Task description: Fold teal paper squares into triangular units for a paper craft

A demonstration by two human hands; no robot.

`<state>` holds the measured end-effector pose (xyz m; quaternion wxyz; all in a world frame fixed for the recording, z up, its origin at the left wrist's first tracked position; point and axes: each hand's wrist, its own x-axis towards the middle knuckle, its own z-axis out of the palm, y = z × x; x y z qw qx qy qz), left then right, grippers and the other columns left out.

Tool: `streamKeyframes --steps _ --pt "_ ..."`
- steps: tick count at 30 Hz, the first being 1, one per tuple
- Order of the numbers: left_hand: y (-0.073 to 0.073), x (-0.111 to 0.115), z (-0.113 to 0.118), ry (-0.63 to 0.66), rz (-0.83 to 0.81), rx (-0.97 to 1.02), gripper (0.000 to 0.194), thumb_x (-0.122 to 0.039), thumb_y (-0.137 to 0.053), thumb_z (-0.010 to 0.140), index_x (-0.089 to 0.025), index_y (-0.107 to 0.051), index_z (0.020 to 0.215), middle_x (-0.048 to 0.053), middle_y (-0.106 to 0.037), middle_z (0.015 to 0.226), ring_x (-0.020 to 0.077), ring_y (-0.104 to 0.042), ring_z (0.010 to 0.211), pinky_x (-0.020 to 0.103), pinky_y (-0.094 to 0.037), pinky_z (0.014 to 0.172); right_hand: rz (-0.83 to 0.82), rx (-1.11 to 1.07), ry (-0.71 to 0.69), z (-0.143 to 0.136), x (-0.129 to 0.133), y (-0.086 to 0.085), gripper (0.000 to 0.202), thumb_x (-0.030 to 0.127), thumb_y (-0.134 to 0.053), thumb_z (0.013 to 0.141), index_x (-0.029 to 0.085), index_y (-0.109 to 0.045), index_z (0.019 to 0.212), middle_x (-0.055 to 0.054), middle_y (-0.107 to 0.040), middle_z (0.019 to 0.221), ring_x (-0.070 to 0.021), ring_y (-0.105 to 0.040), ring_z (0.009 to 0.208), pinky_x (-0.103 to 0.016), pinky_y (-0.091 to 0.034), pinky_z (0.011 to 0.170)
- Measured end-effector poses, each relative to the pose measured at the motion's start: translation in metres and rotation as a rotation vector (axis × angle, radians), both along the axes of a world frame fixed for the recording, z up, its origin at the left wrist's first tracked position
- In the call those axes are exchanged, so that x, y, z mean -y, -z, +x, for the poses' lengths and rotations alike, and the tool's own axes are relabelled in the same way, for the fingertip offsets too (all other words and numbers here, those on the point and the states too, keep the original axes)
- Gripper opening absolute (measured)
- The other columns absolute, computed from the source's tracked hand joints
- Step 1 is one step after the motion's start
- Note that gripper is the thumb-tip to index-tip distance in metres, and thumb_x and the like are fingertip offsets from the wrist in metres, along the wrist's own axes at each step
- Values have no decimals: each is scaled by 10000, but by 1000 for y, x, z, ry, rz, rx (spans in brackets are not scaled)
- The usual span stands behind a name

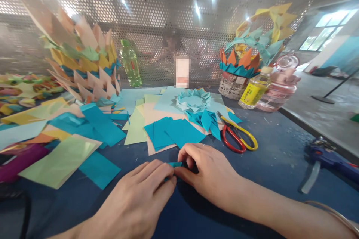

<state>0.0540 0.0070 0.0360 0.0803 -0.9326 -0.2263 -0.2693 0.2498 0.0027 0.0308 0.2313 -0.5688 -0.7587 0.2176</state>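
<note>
A small folded blue paper piece (175,164) lies between my two hands, near the table's front. My left hand (146,190) has its fingers closed on the left part of it. My right hand (206,171) pinches its right end between thumb and fingers; most of the piece is hidden. Just beyond them are flat blue paper rectangles (182,132). Behind those, folded blue points (206,119) lie beside a light-blue ring of folded paper (194,100). To their right rest scissors (237,132) with one red and one yellow handle.
Loose paper (61,160) covers the left side, near a purple tool (22,162). A blue glue gun (333,160) lies right. Behind stand a layered paper piece (92,63), a green bottle (131,63), a paper-trimmed basket (232,84), a yellow-labelled bottle (254,91) and a pink bottle (280,89).
</note>
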Motion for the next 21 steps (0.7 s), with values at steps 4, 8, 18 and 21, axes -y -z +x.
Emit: streamKeyframes --steps 4,8,18,21 --pt "0 2 -2 2 28 -14 442 16 -272 910 -186 -645 784 34 -677 769 173 -591 639 294 -495 612 36 -94 -24 -4 0 1 133 149 -693 819 221 -598 878 23 -631 838 -144 -552 749 -265 -390 675" --pt "4 2 -4 49 34 -9 401 -43 -297 967 -158 -670 877 48 -686 813 182 -602 676 306 -501 648 41 -180 -82 -2 3 -3 307 42 -596 766 232 -613 1007 34 -636 821 -131 -556 711 -247 -406 655" --pt "12 -1 -9 74 28 -6 348 -62 -334 985 -172 -664 1010 37 -717 881 179 -661 767 298 -524 723 -36 -161 -313 19 4 -18 421 -55 -500 702 188 -755 934 -9 -746 845 -155 -662 767 -238 -485 713" --pt "16 1 -13 73 25 -4 346 -92 -338 1021 -170 -675 1023 42 -729 921 191 -675 814 318 -523 753 30 -132 -446 22 1 -16 393 -32 -539 764 197 -754 1000 -25 -754 881 -167 -667 824 -268 -496 775"
